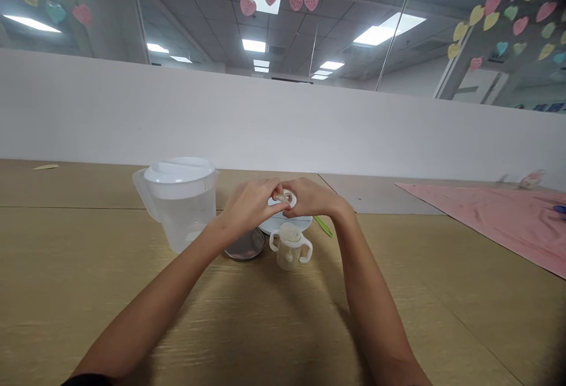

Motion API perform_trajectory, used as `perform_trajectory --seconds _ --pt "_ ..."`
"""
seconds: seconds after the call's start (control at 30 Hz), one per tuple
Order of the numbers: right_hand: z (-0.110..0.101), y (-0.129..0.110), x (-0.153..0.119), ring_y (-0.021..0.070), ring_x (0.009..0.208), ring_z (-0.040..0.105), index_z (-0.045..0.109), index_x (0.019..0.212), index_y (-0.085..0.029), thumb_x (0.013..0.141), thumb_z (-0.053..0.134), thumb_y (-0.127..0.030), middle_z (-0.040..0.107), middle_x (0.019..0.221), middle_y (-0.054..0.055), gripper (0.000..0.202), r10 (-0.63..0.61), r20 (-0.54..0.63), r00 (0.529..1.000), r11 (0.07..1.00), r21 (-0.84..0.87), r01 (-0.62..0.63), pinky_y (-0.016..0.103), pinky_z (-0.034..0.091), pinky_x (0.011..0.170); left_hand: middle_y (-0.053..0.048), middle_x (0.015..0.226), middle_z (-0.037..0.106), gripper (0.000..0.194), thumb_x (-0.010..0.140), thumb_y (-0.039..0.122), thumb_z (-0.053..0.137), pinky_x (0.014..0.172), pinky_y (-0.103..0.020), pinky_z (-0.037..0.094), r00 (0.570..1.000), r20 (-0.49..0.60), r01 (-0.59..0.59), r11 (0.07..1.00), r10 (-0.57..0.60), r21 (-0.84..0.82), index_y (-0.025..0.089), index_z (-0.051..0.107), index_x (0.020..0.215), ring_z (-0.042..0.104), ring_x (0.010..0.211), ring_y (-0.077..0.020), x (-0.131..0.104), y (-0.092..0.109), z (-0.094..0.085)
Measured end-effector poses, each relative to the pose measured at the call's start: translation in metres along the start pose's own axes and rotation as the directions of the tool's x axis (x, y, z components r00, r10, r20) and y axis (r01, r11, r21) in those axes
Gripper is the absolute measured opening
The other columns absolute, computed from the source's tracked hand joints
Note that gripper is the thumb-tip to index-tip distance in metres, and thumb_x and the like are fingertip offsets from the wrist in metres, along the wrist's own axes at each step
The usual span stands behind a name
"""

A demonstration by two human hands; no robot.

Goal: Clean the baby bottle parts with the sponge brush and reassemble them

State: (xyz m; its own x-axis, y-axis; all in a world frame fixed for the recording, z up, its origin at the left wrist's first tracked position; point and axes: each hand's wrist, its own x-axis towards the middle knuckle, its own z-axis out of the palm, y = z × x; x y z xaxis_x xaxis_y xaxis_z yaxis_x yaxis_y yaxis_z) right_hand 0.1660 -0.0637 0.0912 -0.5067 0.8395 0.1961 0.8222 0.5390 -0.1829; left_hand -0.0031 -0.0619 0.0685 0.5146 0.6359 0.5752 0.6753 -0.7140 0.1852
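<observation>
My left hand (253, 198) is closed, its thumb and fingers pinching a small clear nipple-like piece set in a white ring (292, 198). My right hand (312, 196) wraps round the white ring from the other side. Both hands meet above a pale blue-and-white plate (305, 224), which they partly hide. Just nearer to me stands a translucent baby bottle (289, 250) with two white handles, upright on the table. Left of it lies a shallow round metal dish (245, 246). A green utensil handle (325, 227) sticks out at the plate's right.
A clear plastic pitcher (188, 203) with a white lid stands left of my hands on the tan table (177, 327). A pink cloth (495, 215) covers part of the right side, with a small pink bottle (532, 178) behind it. A white partition (265, 121) borders the back.
</observation>
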Motion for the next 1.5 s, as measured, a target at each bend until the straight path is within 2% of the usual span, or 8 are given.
perform_trajectory --seconds 0.2,0.4,0.57,0.8,0.97,1.1,1.37,1.5 --pt "-0.005 -0.011 -0.003 0.0106 0.059 0.046 0.06 0.074 -0.018 0.056 0.05 -0.008 0.059 0.065 -0.003 0.023 -0.114 -0.086 0.99 0.992 -0.057 0.11 0.023 0.026 0.051 -0.001 0.074 0.065 0.016 0.079 0.033 0.056 0.061 -0.025 0.036 0.984 -0.14 -0.106 0.992 0.114 0.068 0.018 0.057 0.072 0.056 0.075 -0.0162 -0.005 0.006 -0.001" --pt "-0.005 -0.005 -0.004 0.0144 0.068 0.053 0.059 0.082 -0.018 0.057 0.065 -0.02 0.061 0.077 -0.001 0.026 -0.07 0.119 0.99 0.995 0.08 0.061 0.022 0.034 0.054 0.002 0.071 0.063 0.018 0.076 0.036 0.058 0.057 -0.023 0.035 0.995 0.0 -0.103 0.993 0.103 -0.05 0.019 0.057 0.072 0.056 0.07 -0.0145 -0.006 0.008 -0.004" --pt "-0.013 -0.004 -0.009 0.018 0.091 0.053 0.052 0.097 -0.02 0.064 0.068 -0.033 0.058 0.101 0.002 0.039 -0.187 0.114 0.976 0.939 0.313 0.144 0.026 0.041 0.073 0.002 0.078 0.063 0.023 0.074 0.042 0.057 0.057 -0.022 0.037 0.998 0.066 -0.008 0.98 0.021 -0.201 0.02 0.057 0.079 0.057 0.07 -0.0141 -0.005 0.007 -0.017" --pt "-0.01 0.001 -0.006 0.0146 0.071 0.05 0.056 0.081 -0.018 0.066 0.063 -0.049 0.058 0.08 0.001 0.034 0.02 0.136 0.991 0.98 0.195 -0.046 0.023 0.035 0.058 -0.003 0.088 0.065 0.028 0.081 0.043 0.047 0.061 -0.024 0.041 0.981 0.192 0.013 0.993 0.01 -0.121 0.019 0.06 0.09 0.059 0.079 -0.0183 -0.004 -0.002 -0.018" --pt "-0.001 0.009 0.002 0.0118 0.06 0.048 0.057 0.071 -0.018 0.067 0.061 -0.037 0.058 0.069 0.001 0.02 0.155 0.153 0.976 0.984 0.063 -0.166 0.022 0.032 0.05 -0.001 0.081 0.067 0.021 0.082 0.033 0.046 0.06 -0.024 0.038 0.981 0.19 -0.033 0.999 0.032 0.001 0.021 0.062 0.089 0.059 0.072 -0.0166 -0.001 -0.006 -0.015" --pt "-0.001 0.013 0.0 0.0113 0.058 0.047 0.056 0.066 -0.017 0.07 0.055 -0.029 0.057 0.066 0.001 0.013 0.199 0.091 0.976 0.979 0.019 -0.201 0.022 0.031 0.049 -0.001 0.077 0.068 0.021 0.082 0.026 0.044 0.055 -0.023 0.035 0.953 0.303 -0.038 0.997 0.018 0.06 0.022 0.064 0.087 0.059 0.067 -0.0156 -0.002 -0.011 -0.011" --pt "-0.013 0.004 -0.01 0.0138 0.078 0.058 0.058 0.102 -0.02 0.075 0.053 -0.021 0.064 0.087 0.002 0.027 -0.067 0.117 0.991 0.958 0.285 0.031 0.023 0.041 0.063 -0.004 0.09 0.067 0.024 0.079 0.021 0.045 0.058 -0.023 0.038 0.831 0.548 -0.092 0.995 0.096 -0.035 0.021 0.064 0.095 0.06 0.074 -0.0172 -0.004 -0.02 0.018" --pt "-0.011 0.002 -0.008 0.0142 0.081 0.059 0.059 0.09 -0.019 0.074 0.056 -0.021 0.065 0.088 0.002 0.016 -0.138 0.224 0.965 0.945 0.322 0.06 0.023 0.043 0.065 -0.004 0.08 0.066 0.021 0.073 0.034 0.057 0.051 -0.023 0.035 0.815 0.575 -0.039 0.997 0.068 -0.062 0.019 0.064 0.086 0.058 0.068 -0.0179 -0.003 -0.016 0.031"
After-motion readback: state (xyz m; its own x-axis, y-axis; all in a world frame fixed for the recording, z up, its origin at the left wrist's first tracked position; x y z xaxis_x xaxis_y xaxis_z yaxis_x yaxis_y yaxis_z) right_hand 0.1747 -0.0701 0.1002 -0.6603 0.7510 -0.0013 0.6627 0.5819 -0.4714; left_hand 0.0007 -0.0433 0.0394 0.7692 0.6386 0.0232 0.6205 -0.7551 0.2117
